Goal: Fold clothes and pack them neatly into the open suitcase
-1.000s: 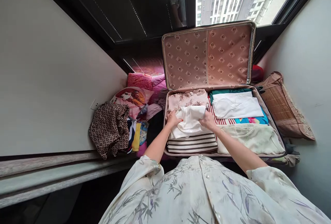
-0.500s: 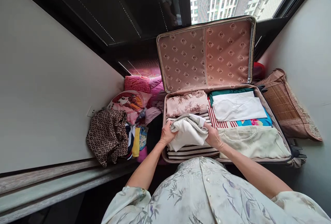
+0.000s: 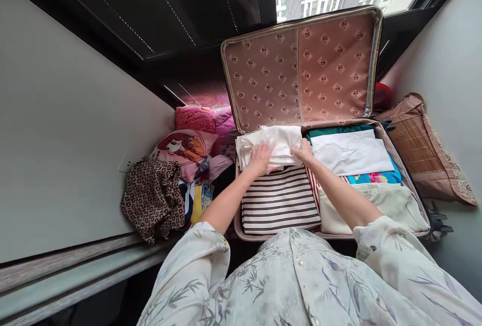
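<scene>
A folded white garment (image 3: 282, 140) lies at the back left of the open suitcase (image 3: 236, 210), over the pink leaf-print clothing, which is almost wholly hidden. My left hand (image 3: 260, 159) rests flat on the garment's front part, fingers stretched out and slightly blurred. At its right edge, my right hand (image 3: 303, 152) has its fingers closed on the cloth. In front of both hands is a folded black-and-white striped garment (image 3: 280, 200). To the right are a white folded garment (image 3: 348, 152), a pale green garment (image 3: 376, 208) and a blue floral piece (image 3: 393, 173).
The suitcase's pink patterned lid (image 3: 301, 72) stands raised against the window. Left of the case are a leopard-print cloth (image 3: 152, 198), a pink cushion with a cartoon figure (image 3: 184, 150) and other clothes. A brown woven pillow (image 3: 425, 147) leans by the right wall.
Both hands have moved away from me with the white garment, from above the striped clothing to the back left of the suitcase. The garment now lies spread there, and my left hand has opened.
</scene>
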A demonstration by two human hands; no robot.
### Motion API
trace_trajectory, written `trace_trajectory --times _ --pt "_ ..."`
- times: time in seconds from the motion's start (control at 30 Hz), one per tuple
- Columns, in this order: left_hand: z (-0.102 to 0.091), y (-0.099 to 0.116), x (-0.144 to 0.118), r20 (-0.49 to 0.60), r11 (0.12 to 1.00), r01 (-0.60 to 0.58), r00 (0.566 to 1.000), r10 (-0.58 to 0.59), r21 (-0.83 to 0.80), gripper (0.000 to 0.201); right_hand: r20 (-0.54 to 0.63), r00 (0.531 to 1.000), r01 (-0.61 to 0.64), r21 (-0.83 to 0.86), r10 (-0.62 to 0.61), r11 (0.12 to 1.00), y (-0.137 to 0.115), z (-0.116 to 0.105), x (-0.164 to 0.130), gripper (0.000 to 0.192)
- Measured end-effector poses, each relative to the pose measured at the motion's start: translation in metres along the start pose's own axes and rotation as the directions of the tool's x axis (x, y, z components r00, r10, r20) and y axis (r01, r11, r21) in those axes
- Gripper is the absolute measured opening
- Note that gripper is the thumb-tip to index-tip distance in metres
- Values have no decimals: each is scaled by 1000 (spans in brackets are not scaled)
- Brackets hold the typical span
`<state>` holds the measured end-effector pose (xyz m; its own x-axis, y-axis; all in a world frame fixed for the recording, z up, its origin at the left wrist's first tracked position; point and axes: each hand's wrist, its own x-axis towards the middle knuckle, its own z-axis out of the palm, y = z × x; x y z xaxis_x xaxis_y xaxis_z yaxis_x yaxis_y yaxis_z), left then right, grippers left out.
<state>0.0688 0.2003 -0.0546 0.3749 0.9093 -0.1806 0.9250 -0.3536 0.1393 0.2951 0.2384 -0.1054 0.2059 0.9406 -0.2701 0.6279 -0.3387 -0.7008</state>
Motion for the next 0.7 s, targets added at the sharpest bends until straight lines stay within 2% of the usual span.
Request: trace_trajectory --times 0.07,0.13,0.23,0.3,0.43,0.5,0.6,0.7 --pt "23 10 -5 80 997 -68 995 66 27 121 14 1000 -21 -17 22 1000 9 4 2 54" --pt "37 14 -1 70 998 -14 997 9 64 124 40 999 -20 -21 21 1000 13 5 4 52" --pt "43 17 17 5 992 88 996 -89 93 113 79 997 2 -9 -2 1000 16 3 8 51" --pt "42 20 31 -24 987 105 994 -103 122 104 96 995 0 -2 0 1000 16 1 11 50" --pt "36 20 48 -17 988 40 999 -38 147 79 87 996 -20 117 10 993 18 -1 11 44" --pt "30 10 55 17 997 21 1000 -22 77 62 81 997 -23 245 3 969 17 -2 7 41" --pt "15 -12 70 74 991 118 991 -113 -62 45 64 998 -23 396 -3 918 15 -8 -4 42" --pt "0 -32 85 120 968 192 977 -174 -163 37 -2 999 32 478 -35 878 21 -21 -27 45"
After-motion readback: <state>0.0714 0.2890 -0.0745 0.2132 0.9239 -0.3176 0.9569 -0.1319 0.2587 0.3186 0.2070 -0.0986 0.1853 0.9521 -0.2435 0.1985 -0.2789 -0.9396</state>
